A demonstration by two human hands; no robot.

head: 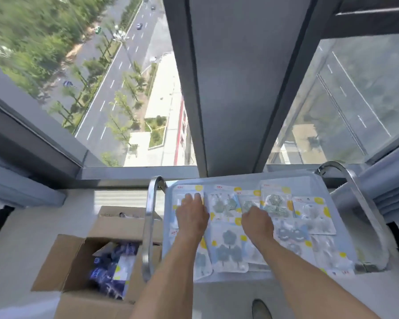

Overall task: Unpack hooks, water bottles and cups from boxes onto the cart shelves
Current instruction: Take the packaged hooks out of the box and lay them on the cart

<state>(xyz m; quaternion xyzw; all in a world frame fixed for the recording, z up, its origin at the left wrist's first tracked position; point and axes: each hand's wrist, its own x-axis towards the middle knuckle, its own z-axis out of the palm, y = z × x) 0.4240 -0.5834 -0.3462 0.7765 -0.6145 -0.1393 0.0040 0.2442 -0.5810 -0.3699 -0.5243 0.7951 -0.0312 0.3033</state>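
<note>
My left hand (191,215) lies flat, fingers straight and together, pressing on a hook pack (187,194) at the far left corner of the cart's top shelf (346,229). My right hand (257,223) reaches palm-down over the middle of the shelf, its fingertips on another pack with a pale green hook (248,204); the fingers look loosely bent, but the blur keeps me from telling whether they pinch the pack or only rest on it. Around both hands the shelf is covered with hook packs laid flat in overlapping rows: a large one with blue flower-shaped hooks (228,247) sits between my forearms, one with greenish leaf-shaped hooks (225,204) lies between my hands, another with green hooks (275,204) is just right of my right hand, and white ones (313,214) fill the right side. Chrome handles (149,226) arch up at the left and right ends of the cart. On the floor just left of the cart stands an open cardboard box (72,256) holding dark blue packaged goods and one more white card; I cannot tell what the blue items are. Beyond the cart a tall window (101,88) looks down on a road lined with trees.
</note>
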